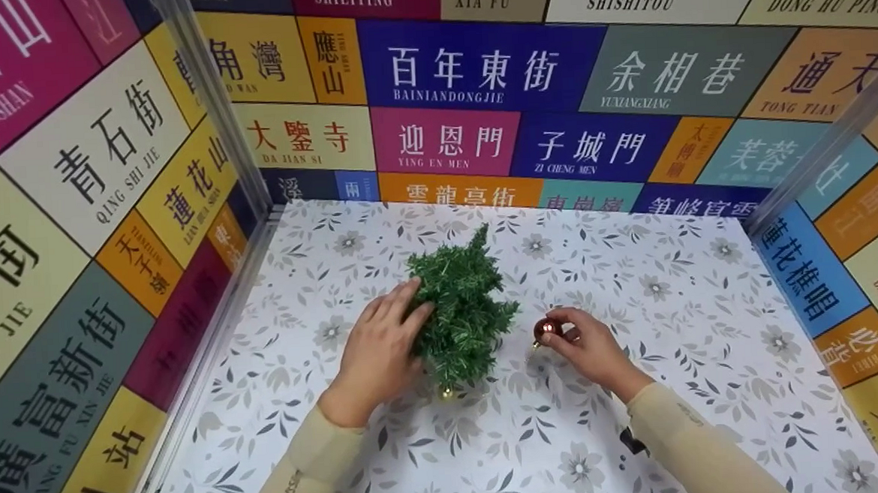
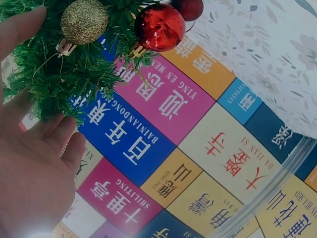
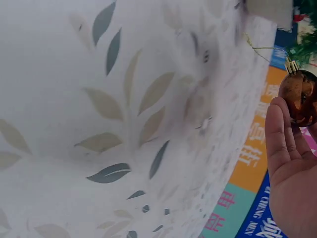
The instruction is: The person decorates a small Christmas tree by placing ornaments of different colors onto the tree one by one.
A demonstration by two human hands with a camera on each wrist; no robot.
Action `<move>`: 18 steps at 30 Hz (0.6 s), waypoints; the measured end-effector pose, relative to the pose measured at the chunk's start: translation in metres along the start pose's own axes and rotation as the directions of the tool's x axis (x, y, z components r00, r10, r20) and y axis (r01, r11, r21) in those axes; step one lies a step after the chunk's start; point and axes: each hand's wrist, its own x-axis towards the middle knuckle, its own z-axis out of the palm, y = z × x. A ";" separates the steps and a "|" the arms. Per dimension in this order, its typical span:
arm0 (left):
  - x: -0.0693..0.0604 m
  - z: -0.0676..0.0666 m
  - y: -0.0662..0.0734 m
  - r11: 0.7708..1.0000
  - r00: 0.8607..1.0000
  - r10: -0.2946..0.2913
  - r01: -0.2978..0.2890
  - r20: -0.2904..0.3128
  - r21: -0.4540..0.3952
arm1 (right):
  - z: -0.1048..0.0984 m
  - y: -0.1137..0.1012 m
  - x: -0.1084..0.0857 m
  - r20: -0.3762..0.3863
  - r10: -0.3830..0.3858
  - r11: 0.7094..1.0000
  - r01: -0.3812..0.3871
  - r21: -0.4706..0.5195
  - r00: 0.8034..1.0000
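A small green artificial Christmas tree (image 1: 461, 313) stands on the patterned surface. My left hand (image 1: 380, 347) holds its left side, thumb and fingers against the branches; some fingertips are hidden in the foliage. In the left wrist view, a gold glitter ball (image 2: 84, 21) and a shiny red ball (image 2: 160, 28) hang by the green branches, with a darker red ball (image 2: 188, 9) partly behind. To the tree's right, apart from it, my right hand (image 1: 591, 344) pinches a shiny brownish-red Christmas ball (image 1: 547, 329). Its gold cap and thin loop (image 3: 267, 48) show in the right wrist view.
White cloth (image 1: 360, 461) with grey leaves and flowers covers the work surface. Panels with coloured Chinese signs (image 1: 474, 64) enclose the back and both sides. Metal corner posts (image 1: 213, 100) stand at the panel joints. A small black object (image 1: 632, 441) sits beside the right forearm.
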 end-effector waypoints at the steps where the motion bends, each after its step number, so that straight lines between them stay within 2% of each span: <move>1: 0.000 0.000 0.000 1.000 1.000 -0.002 0.002 0.001 -0.003 | -0.001 -0.004 -0.002 0.001 -0.007 1.000 0.007 0.012 1.000; 12: 0.002 -0.006 0.003 1.000 0.999 -0.018 0.019 0.036 -0.013 | -0.005 -0.044 -0.019 -0.030 -0.113 0.982 0.117 0.145 0.993; 18: 0.001 -0.005 0.004 1.000 0.998 -0.025 0.025 0.052 0.004 | 0.000 -0.061 -0.021 -0.036 -0.130 0.970 0.135 0.202 0.991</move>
